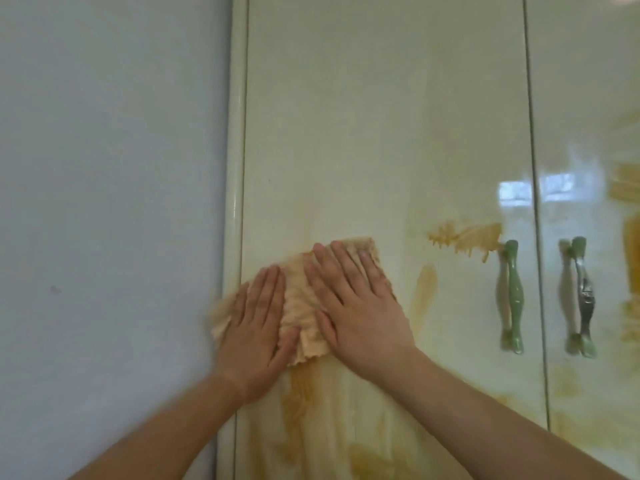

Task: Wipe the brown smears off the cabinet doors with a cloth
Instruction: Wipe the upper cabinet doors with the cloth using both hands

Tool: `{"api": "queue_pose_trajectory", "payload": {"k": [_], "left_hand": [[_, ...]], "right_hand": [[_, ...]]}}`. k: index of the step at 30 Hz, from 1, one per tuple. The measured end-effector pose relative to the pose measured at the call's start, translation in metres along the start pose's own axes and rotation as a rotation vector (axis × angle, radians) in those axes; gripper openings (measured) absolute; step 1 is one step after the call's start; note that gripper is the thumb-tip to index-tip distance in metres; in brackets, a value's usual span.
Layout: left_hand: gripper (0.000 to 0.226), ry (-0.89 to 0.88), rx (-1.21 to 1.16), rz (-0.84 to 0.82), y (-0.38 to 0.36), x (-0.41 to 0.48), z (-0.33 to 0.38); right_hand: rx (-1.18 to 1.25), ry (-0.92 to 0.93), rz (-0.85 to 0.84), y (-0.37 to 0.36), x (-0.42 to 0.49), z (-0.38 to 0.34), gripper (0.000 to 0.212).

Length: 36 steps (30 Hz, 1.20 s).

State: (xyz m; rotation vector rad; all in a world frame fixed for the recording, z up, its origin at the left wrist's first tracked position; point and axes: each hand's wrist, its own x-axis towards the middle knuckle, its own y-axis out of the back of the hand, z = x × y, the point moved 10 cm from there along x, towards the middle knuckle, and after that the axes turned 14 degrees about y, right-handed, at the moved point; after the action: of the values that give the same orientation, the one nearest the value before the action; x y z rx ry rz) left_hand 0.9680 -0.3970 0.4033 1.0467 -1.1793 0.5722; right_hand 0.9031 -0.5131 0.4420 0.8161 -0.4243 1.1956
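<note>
A stained tan cloth point(298, 299) lies flat against the glossy cream left cabinet door point(381, 133). My left hand point(256, 330) presses its left part near the door's left edge. My right hand point(360, 306) presses its right part, fingers spread and pointing up-left. Brown smears show on the same door: a thick streak point(467, 237) beside the green handle point(512, 296), a vertical one point(424, 292) right of my right hand, and broad ones point(301, 403) below the cloth. The right cabinet door point(588, 98) also carries brown smears point(623, 181) at the frame's right edge.
A pale blue-grey wall point(104, 202) fills the left side, meeting the cabinet's rounded side trim point(235, 168). A second green handle point(581, 296) sits on the right door, just past the gap between the doors. The doors' upper parts look free of smears.
</note>
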Motion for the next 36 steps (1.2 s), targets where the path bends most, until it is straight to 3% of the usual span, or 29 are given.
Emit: {"api": "queue_pose_trajectory", "payload": {"k": [4,7,13,19,22,29,32,36], "left_hand": [[0.068,0.068,-0.008,-0.048,-0.02,-0.045,0.01],[0.067,0.072,-0.026,-0.057,-0.014,-0.026,0.023],[0.073,-0.042,-0.008,-0.007,0.02,0.07,0.068],[0.08,0.004,-0.076,0.048,0.071,0.206,0.123],[0.083,0.013,-0.056,0.072,0.08,0.238,0.141],[0.073,-0.158,-0.009,0.125,0.076,0.217,0.154],[0.07,-0.235,-0.015,0.11,0.069,0.189,0.159],[0.069,-0.308,-0.035,0.102,0.051,0.134,0.168]], "right_hand": [[0.018,0.079,-0.047,-0.009,-0.031,-0.026,0.067],[0.022,0.109,-0.06,-0.004,-0.032,-0.023,0.07],[-0.11,0.144,-0.06,0.031,0.006,0.064,0.071],[-0.233,-0.112,-0.042,0.098,0.055,0.208,0.072],[-0.198,-0.261,-0.005,0.115,0.053,0.24,0.073],[-0.155,-0.559,0.119,0.097,0.016,0.219,0.068],[-0.14,-0.602,0.195,0.084,-0.014,0.182,0.068],[-0.136,-0.625,0.131,0.061,-0.057,0.138,0.068]]}}
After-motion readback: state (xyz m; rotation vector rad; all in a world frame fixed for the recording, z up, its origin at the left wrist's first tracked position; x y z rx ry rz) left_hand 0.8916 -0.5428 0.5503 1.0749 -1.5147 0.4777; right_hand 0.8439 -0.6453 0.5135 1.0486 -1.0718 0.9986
